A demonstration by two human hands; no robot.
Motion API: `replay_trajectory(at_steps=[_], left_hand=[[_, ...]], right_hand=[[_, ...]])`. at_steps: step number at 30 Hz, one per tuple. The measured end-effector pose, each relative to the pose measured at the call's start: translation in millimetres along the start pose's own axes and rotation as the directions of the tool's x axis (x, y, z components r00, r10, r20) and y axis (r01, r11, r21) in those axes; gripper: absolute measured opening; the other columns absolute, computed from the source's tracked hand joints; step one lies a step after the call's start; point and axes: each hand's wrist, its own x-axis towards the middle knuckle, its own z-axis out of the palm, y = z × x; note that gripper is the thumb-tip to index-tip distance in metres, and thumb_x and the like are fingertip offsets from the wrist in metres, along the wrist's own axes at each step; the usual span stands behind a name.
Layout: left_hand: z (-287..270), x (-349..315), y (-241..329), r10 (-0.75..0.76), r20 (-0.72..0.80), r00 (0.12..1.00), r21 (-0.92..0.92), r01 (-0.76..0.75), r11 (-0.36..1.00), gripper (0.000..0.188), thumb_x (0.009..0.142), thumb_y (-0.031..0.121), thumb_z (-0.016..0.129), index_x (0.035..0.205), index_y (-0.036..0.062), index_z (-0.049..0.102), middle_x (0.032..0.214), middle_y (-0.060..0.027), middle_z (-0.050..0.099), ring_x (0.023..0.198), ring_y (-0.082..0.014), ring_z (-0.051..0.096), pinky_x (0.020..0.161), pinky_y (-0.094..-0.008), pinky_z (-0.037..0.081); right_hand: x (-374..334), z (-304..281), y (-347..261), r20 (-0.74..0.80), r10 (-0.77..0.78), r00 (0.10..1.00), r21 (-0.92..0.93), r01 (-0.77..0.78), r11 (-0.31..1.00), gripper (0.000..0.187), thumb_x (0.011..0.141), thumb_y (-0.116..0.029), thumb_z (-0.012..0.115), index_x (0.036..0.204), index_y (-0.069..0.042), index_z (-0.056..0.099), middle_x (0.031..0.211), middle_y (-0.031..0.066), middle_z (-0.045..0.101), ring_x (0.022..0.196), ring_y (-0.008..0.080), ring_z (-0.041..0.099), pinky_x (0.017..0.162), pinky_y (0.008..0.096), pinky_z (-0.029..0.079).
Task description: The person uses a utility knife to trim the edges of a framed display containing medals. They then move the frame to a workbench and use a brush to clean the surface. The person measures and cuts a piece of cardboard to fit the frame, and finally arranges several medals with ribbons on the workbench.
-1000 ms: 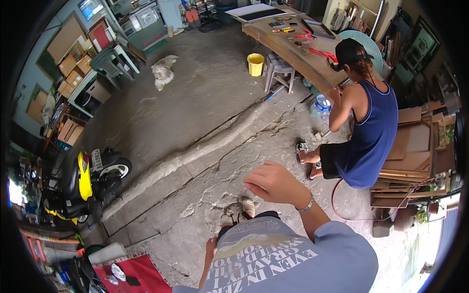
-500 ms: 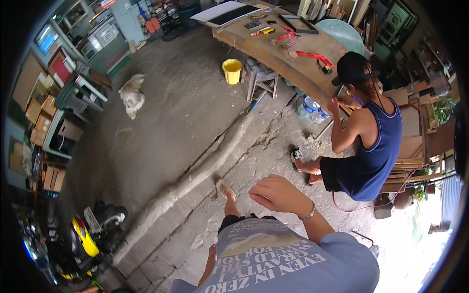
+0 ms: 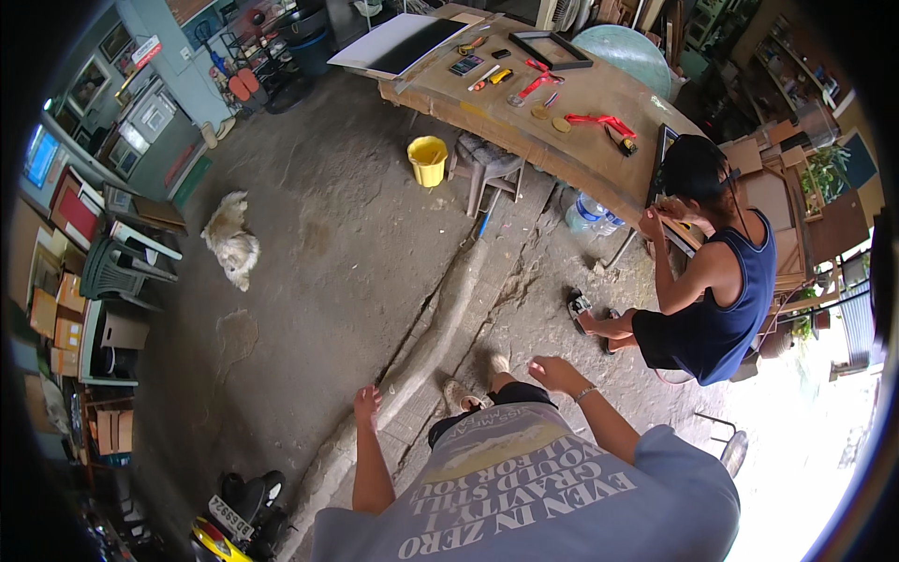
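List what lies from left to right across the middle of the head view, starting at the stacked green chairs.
Stacked green chairs → white dog lying on the floor → yellow bucket → small stool → clear water jug → crouching person in a dark blue top.

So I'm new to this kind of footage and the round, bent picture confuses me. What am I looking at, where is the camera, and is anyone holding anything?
The camera sits on a person's head and looks down, so you see their own grey shirt and forearms at the bottom. Its wide lens bends straight edges near the rim. The left hand hangs free over the cracked concrete floor, and the right hand is near the knee; both look empty. A second person in a dark blue top crouches by a long wooden workbench that carries red-handled tools and a picture frame. A yellow bucket stands by a stool, and a white dog lies on the floor.
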Motion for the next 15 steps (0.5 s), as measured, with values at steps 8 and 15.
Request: replay_trajectory(at_steps=[8,15], left_hand=[[58.3,26.0,-20.4,-0.108,0.103,0.989,-0.040,0.112,0.993,0.035,0.100,0.037,0.052,0.117,0.0093,0.063,0.099,-0.0057,0.069,0.078,-0.0182,0.066,0.061,-0.0326,0.049],[53.8,18.8,-49.0,-0.307,0.286,0.907,0.429,0.165,0.888,0.042,0.098,0.047,0.054,0.116,0.0096,0.061,0.106,-0.0074,0.069,0.089,-0.0215,0.068,0.071,-0.0349,0.050]], right_hand=[[-62.1,131.1,227.4,0.669,0.240,0.704,-0.362,0.027,0.932,0.027,0.099,-0.022,0.050,0.097,-0.006,0.071,0.084,0.0104,0.073,0.070,0.0223,0.071,0.060,0.0379,0.057],[64.3,119.5,201.8,0.574,0.490,0.655,0.025,-0.613,0.790,0.038,0.097,-0.039,0.055,0.090,-0.006,0.073,0.079,0.0117,0.073,0.065,0.0230,0.069,0.060,0.0380,0.055]])
